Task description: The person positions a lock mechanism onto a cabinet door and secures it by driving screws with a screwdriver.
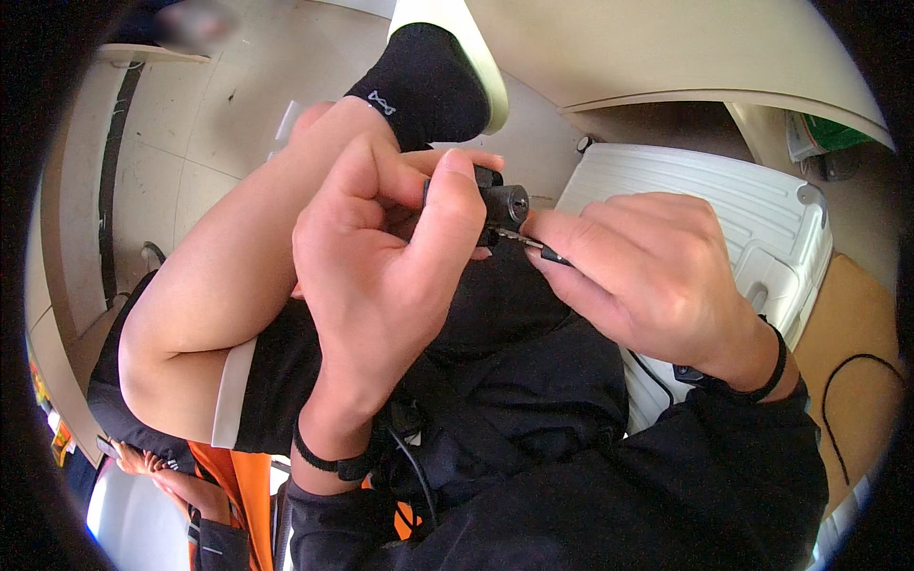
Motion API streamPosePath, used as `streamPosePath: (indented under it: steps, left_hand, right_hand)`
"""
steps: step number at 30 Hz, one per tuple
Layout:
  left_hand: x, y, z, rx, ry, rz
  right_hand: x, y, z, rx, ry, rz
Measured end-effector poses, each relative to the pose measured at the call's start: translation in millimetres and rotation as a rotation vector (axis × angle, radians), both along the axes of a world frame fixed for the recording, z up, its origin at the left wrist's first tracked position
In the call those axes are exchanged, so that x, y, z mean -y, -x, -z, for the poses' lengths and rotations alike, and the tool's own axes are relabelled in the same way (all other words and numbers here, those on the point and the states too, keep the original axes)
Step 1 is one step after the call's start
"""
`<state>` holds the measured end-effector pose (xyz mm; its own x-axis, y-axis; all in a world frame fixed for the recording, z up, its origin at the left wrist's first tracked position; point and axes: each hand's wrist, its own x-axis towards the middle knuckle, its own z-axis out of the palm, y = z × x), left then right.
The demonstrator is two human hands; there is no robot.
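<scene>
Near the middle, my left hand (381,247) is closed around a small black lock (503,203) with a round metal-rimmed face, its thumb along the near side. Much of the lock is hidden by the fingers. My right hand (647,266) pinches a key (557,255) by its black head, between thumb and forefinger. The thin metal blade points left toward the lock, just below the round face. Whether the blade touches the lock, I cannot tell. Both hands are held above my lap, near my bare crossed leg (209,276).
A white ribbed suitcase (685,181) lies to the right, beside a tan board (847,314) with a black cord (833,409). My foot in a black sock (419,86) sticks up ahead, below a pale cabinet (685,48). At lower left, another person's hands (143,462) hold a phone.
</scene>
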<state>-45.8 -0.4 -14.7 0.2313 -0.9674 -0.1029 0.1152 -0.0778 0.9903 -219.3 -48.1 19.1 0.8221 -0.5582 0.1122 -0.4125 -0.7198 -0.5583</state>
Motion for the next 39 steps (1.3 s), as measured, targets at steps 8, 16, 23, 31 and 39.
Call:
streamPosePath:
  steps: [8,16,23,31,39]
  left_hand:
    - [-1,4,1,0.093,0.014,0.022]
    - [0,5,-3,0.04,-0.061,0.021]
    - [1,1,-8,-0.028,-0.166,0.005]
    - [2,-7,-6,-0.092,-0.193,-0.004]
    - [2,-1,-6,-0.106,-0.154,0.014]
  right_hand:
    - [-2,1,-2,-0.065,0.039,-0.033]
    - [-5,1,-8,-0.128,0.067,-0.044]
    - [0,3,-6,-0.065,0.19,0.056]
    - [-5,-3,-3,0.085,0.036,0.013]
    - [-7,-2,-1,0.042,-0.015,-0.008]
